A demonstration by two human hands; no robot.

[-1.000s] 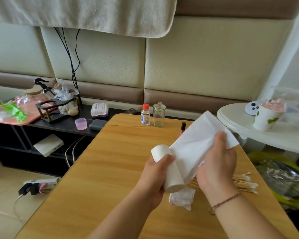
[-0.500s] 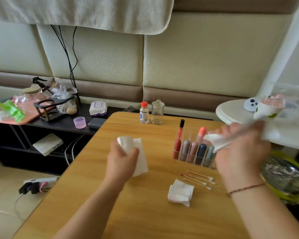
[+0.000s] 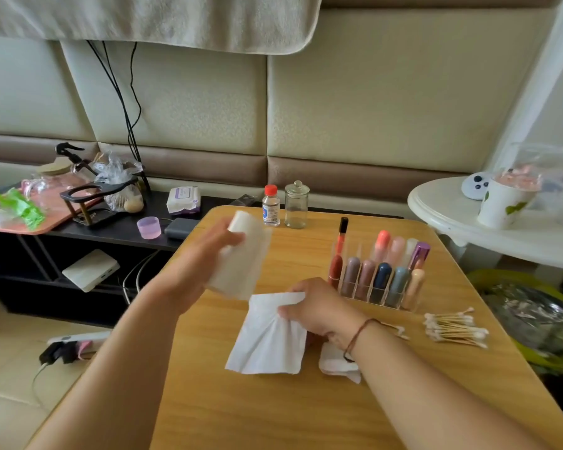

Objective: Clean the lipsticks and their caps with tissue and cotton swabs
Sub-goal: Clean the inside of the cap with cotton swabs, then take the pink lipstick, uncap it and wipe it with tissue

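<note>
My left hand holds a white tissue roll above the far left part of the wooden table, blurred by motion. Nearer the middle, my right hand pinches a torn white tissue sheet that hangs down onto the table. Right of that hand stands a clear acrylic organiser holding several lipsticks. A pile of cotton swabs lies to the organiser's right. A crumpled used tissue lies under my right wrist.
A small bottle with a red cap and a glass jar stand at the table's far edge. To the left runs a dark shelf with clutter; at the right are a white round table and a bin.
The sheet has been torn from the roll. My left hand carried the roll away to the far left. My right hand swung out right, then brought the sheet down to the table's middle.
</note>
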